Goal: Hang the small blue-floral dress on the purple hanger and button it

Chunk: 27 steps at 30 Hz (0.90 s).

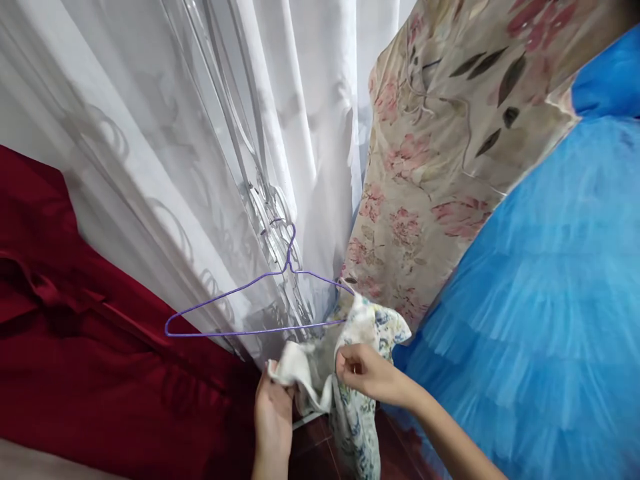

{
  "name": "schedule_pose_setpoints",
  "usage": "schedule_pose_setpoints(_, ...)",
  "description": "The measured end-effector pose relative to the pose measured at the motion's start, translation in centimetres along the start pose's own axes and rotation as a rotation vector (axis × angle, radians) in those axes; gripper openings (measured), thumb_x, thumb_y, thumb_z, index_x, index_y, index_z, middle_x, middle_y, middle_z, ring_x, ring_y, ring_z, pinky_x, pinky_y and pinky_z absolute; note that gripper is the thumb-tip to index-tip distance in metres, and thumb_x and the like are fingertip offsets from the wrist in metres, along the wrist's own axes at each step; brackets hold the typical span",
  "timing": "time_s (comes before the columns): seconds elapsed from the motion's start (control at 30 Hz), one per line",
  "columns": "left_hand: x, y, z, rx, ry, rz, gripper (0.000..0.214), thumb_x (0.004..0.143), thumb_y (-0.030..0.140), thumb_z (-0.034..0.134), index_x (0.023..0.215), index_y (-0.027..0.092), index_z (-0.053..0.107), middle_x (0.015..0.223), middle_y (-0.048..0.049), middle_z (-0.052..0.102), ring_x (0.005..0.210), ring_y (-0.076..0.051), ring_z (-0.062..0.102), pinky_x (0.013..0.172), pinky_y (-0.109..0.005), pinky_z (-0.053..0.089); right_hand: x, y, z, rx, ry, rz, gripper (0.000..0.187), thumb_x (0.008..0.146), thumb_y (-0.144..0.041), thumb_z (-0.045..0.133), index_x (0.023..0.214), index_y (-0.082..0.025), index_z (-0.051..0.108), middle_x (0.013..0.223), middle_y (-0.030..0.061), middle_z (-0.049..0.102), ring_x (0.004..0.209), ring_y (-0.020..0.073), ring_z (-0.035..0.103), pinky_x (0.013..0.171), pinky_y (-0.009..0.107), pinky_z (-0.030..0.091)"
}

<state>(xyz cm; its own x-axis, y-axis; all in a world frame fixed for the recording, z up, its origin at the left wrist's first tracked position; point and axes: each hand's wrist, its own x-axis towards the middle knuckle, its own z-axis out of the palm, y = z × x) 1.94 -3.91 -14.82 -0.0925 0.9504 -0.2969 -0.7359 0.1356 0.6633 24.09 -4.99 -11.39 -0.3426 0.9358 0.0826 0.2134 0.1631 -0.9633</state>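
A purple wire hanger [245, 331] hangs by its hook from a white metal rack [263, 200]. One shoulder of a white patterned garment [360, 393] sits over the hanger's right end, while the left end is bare. My left hand [274, 407] grips the garment's pale left edge below the hanger, its fingers partly hidden by the cloth. My right hand [363, 372] is closed in a pinch on the front of the same garment, under the covered shoulder. The cloth sags in a fold between both hands.
Dark red cloth [125, 373] spreads at the left. A white curtain [310, 100] hangs behind the rack. To the right are a floral cloth [415, 180] and a tiered blue dress [540, 280]. Brown floor tiles [320, 453] show below.
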Motion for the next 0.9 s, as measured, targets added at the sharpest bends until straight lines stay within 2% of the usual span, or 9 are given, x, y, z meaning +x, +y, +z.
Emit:
schedule_pose_setpoints(0.07,-2.0,-2.1,1.0,0.160,-0.055,0.017,0.025,0.077,0.040,0.074,0.087,0.019,0.068,0.087,-0.0051,0.067,0.081,-0.019,0.064,0.072,-0.027,0.051,-1.3,0.9,-0.4,-0.090,-0.064,-0.019,0.028,0.071,-0.018,0.071,0.098,-0.018,0.063,0.090,0.0017,0.064,0.079,0.0168,0.056,0.070,0.025,0.042)
schedule_pose_setpoints(0.13,-3.5,-3.4,2.4,0.439,-0.168,0.125,0.028,0.081,0.046,0.071,0.082,0.019,0.066,0.074,-0.0015,0.059,0.069,-0.014,0.056,0.063,-0.022,0.045,-2.3,1.5,-0.1,-0.089,-0.132,-0.061,0.045,0.070,-0.028,0.078,0.110,-0.019,0.062,0.104,0.0035,0.063,0.091,0.0199,0.055,0.082,0.028,0.043)
schedule_pose_setpoints(0.23,-4.8,-4.4,4.3,0.795,-0.346,0.361,0.034,0.087,0.048,0.063,0.070,0.018,0.061,0.069,-0.0011,0.051,0.067,-0.014,0.051,0.065,-0.023,0.044,-3.2,2.0,0.8,0.028,-0.247,-0.059,0.028,0.085,-0.043,0.066,0.084,-0.016,0.062,0.077,-0.0011,0.054,0.072,0.0143,0.046,0.070,0.025,0.042)
schedule_pose_setpoints(0.33,-5.6,-5.2,4.4,0.907,-0.469,0.363,0.037,0.088,0.053,0.058,0.102,0.021,0.069,0.105,-0.0089,0.063,0.103,-0.024,0.058,0.093,-0.032,0.045,-4.0,1.7,0.0,0.199,-0.283,-0.047,0.040,0.094,-0.050,0.053,0.076,-0.014,0.058,0.070,-0.0024,0.043,0.065,0.0117,0.037,0.062,0.024,0.037)
schedule_pose_setpoints(0.4,-5.9,-6.4,3.3,0.975,-0.508,0.184,0.056,0.085,0.058,0.059,0.127,0.022,0.062,0.127,-0.0120,0.060,0.122,-0.029,0.052,0.106,-0.037,0.039,-4.8,0.8,-2.1,0.265,-0.257,-0.055,0.040,0.095,-0.051,0.050,0.083,-0.014,0.059,0.076,-0.0006,0.047,0.068,0.0125,0.039,0.064,0.024,0.039)
schedule_pose_setpoints(0.47,-6.1,-7.9,1.7,1.103,-0.459,0.051,0.065,0.078,0.060,0.066,0.130,0.020,0.062,0.127,-0.0136,0.062,0.124,-0.032,0.052,0.108,-0.041,0.037,-5.6,-0.3,-5.0,0.213,-0.223,-0.064,0.039,0.096,-0.049,0.051,0.082,-0.014,0.060,0.076,0.0000,0.048,0.068,0.0129,0.041,0.062,0.024,0.039)
schedule_pose_setpoints(0.57,-5.9,-8.9,-0.2,1.315,-0.377,0.115,0.054,0.078,0.054,0.069,0.118,0.018,0.070,0.113,-0.0133,0.069,0.111,-0.033,0.059,0.101,-0.042,0.043,-5.9,-1.9,-10.1,-0.018,-0.115,-0.115,0.037,0.095,-0.046,0.054,0.075,-0.015,0.059,0.070,-0.0007,0.047,0.066,0.0133,0.040,0.059,0.024,0.037)
schedule_pose_setpoints(0.73,-5.7,-4.9,1.3,1.388,-0.427,0.443,0.030,0.093,0.042,0.054,0.093,0.016,0.069,0.083,-0.0050,0.069,0.077,-0.017,0.062,0.073,-0.023,0.048,-0.7,-3.4,-16.1,-0.207,0.078,-0.323,0.028,0.095,-0.039,0.054,0.080,-0.016,0.061,0.078,0.0015,0.052,0.072,0.0161,0.046,0.065,0.026,0.039)
schedule_pose_setpoints(0.9,-6.7,-0.9,5.4,1.406,-0.395,0.685,0.022,0.092,0.035,0.057,0.083,0.016,0.065,0.070,-0.0009,0.063,0.063,-0.011,0.055,0.060,-0.017,0.042,8.7,-4.4,-14.9,0.147,0.089,-0.320,0.028,0.087,-0.045,0.066,0.082,-0.018,0.059,0.066,-0.0045,0.048,0.056,0.0101,0.039,0.051,0.021,0.032)
